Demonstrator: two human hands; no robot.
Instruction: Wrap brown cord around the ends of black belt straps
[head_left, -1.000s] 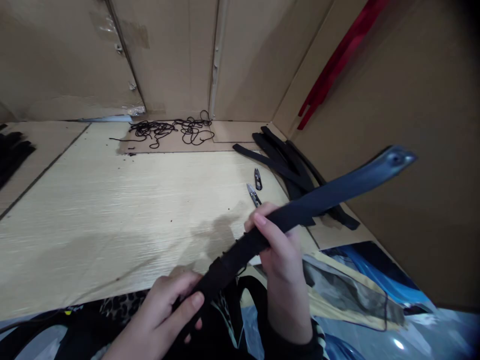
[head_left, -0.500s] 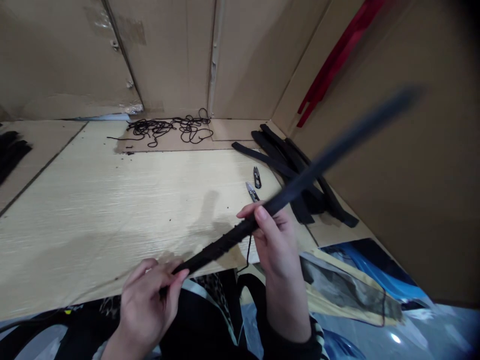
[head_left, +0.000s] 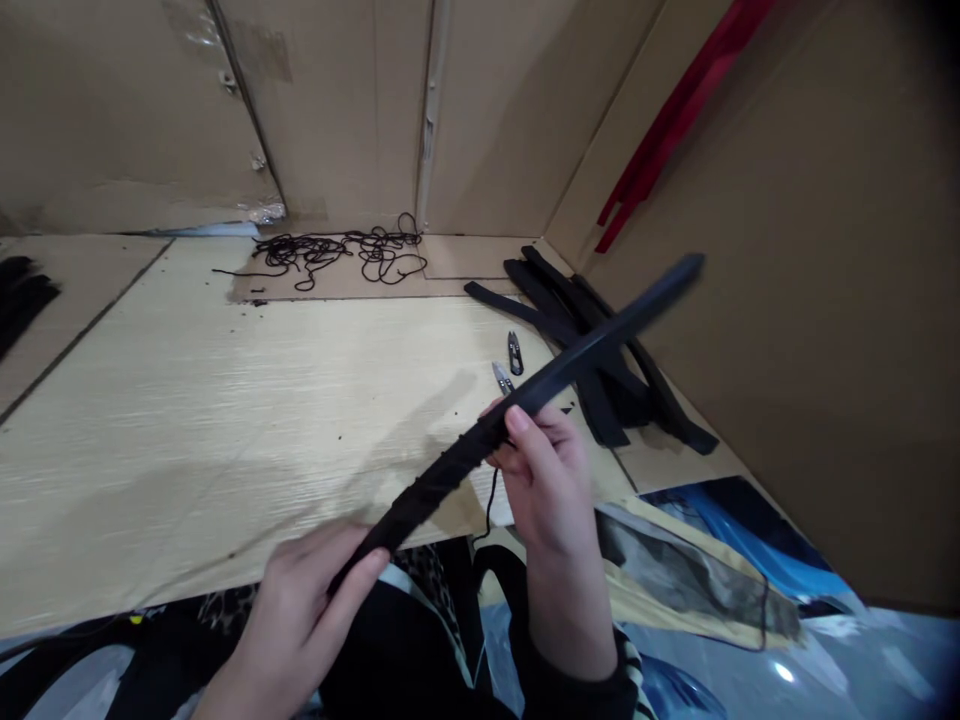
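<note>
I hold a long black strap slantwise above the front of a light wooden table. My left hand pinches its near end, which is wrapped with dark thread. My right hand grips the strap near its middle, fingers closed round it. A thin black thread hangs from the strap by my right hand. The far end of the strap points up and to the right, slightly blurred.
A pile of black straps lies at the table's right. Two small thread snips sit beside it. A tangle of black cord lies at the back by the cardboard walls. Blue plastic bags lie lower right.
The strap's far end swung up, then dropped lower. My left hand slid back along the near end; my right hand shifted slightly up the strap.
</note>
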